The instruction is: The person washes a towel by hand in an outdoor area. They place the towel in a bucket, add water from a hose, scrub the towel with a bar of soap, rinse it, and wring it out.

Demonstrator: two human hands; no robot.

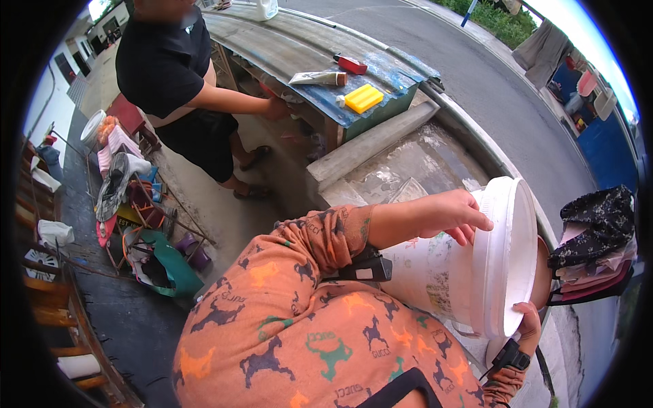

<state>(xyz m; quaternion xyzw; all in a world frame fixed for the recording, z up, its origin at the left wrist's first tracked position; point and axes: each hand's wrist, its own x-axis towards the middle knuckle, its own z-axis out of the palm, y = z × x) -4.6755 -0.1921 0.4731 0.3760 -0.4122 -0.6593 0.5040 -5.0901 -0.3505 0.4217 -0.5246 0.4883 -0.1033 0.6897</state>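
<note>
A white plastic bucket (433, 278) lies tilted in front of my torso, its open mouth facing right. My left hand (461, 217) grips the thick rim band from above, fingers bent against its outside. At the lower edge of the mouth, my right hand (528, 321) holds the rim with the thumb at the inner side; its other fingers are partly hidden. Worn printing and stains mark the bucket wall. A black device (511, 355) is strapped to my right wrist, and another black box (367, 269) shows under my left sleeve.
A person in black (160, 66) reaches under a corrugated metal counter (285, 43). On it lie a yellow block (363, 98), a tube (319, 78) and a red object (351, 65). A concrete ledge (375, 143) lies beyond the bucket. Shoes and bags crowd a rack (137, 204); cloths (592, 239) hang right.
</note>
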